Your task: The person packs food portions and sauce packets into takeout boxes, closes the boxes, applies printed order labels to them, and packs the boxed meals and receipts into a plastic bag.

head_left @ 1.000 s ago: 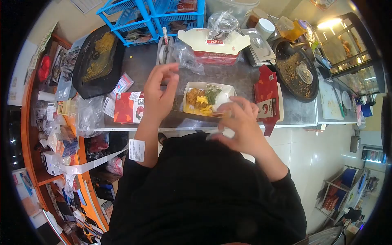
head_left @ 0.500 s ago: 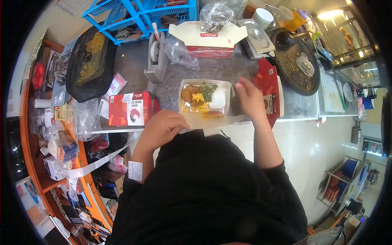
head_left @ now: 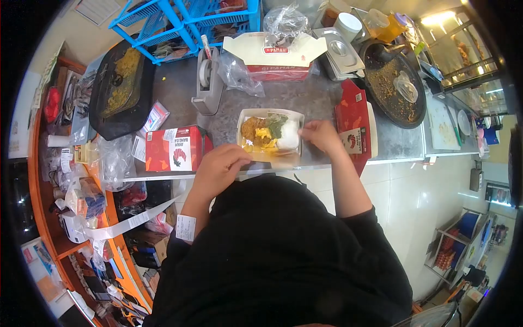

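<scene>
An opened paper food box lies near the front edge of the counter. Inside are white rice, fried chicken, green leaves and yellow pieces. At its near left corner, my left hand is closed, thumb and fingers pinching the box edge. My right hand pinches the right rim beside the rice. A red printed box stands left of my left hand. Another red box, its lid raised, stands right of my right hand.
Behind the food box are a tape dispenser and an opened cream-and-red carton with plastic on it. A black tray lies left, and a dark round stone plate right. Blue baskets stand at the back.
My right hand has come down and inward, from raised with fingers apart to pinching the box's right rim. The flap that spread out at the near right is now drawn up against the box.
</scene>
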The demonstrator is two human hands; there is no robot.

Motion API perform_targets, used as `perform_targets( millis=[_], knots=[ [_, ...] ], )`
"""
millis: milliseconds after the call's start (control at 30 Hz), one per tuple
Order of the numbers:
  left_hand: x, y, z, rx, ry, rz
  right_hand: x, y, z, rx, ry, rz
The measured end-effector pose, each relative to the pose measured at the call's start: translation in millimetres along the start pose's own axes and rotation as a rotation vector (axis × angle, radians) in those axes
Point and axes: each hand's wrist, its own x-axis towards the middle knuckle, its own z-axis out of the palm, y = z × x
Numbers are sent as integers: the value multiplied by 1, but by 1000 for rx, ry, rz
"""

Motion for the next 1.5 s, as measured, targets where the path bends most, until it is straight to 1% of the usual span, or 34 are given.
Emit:
perform_targets(
  millis=[67, 167, 267, 300, 367, 467, 533, 667, 733, 767, 867, 933, 967, 1033, 1133, 1167, 1233, 1267, 1333, 1367, 1433, 1467, 1500],
  knots=[
    [1, -7, 6, -17, 2, -39, 14, 34, 8, -17, 2, -68],
    [11, -10, 25, 209, 304, 50, -5, 29, 3, -152, 316, -292],
    [14, -27, 49, 476, 517, -40, -60, -42, -20, -132, 379, -45],
    [17, -26, 51, 495, 428, -88, -73, -47, -19, -254, 376, -79],
    [22, -36, 62, 542, 356, -163, -97, -50, -14, -498, 373, -144],
    [22, -55, 78, 613, 211, -236, -91, -22, 23, -733, 440, -367],
    [25, -63, 82, 618, 158, -261, -74, -11, 35, -660, 346, -278],
    [39, -82, 68, 374, -73, -519, -46, -9, 36, -551, 88, -138],
    [47, -90, 61, 278, -200, -616, -34, -9, 32, -492, 26, -87],
    [47, -94, 61, 169, -187, -640, -31, -5, 32, -461, -8, -55],
    [46, -109, 67, -180, -129, -696, -19, 12, 31, -178, 8, -69],
    [42, -116, 70, -431, -66, -712, -24, 6, 32, -86, 68, -73],
    [38, -120, 70, -395, -51, -712, -27, 2, 32, -40, 97, -75],
    [33, -114, 65, -322, -26, -710, -29, -3, 31, -59, 154, -123],
    [24, -96, 60, -373, 142, -586, -37, -4, 33, -70, 236, -229],
    [25, -88, 58, -410, 145, -589, -39, -5, 33, -74, 261, -274],
    [28, -69, 54, -485, 158, -598, -40, -12, 33, -188, 200, -216],
    [27, -77, 56, -326, 106, -597, -39, -16, 34, -245, 170, -191],
    [33, -88, 59, -6, 4, -585, -37, -18, 44, -361, 256, -141],
    [36, -93, 61, 62, -64, -657, -36, -16, 48, -418, 300, -113],
    [49, -78, 60, 201, -202, -796, -17, -4, 50, -546, 184, -78],
    [48, -76, 65, 295, -90, -696, -8, 2, 51, -608, 127, -62],
    [45, -76, 74, 387, 21, -593, -10, -3, 55, -617, 292, -143]
  ],
)
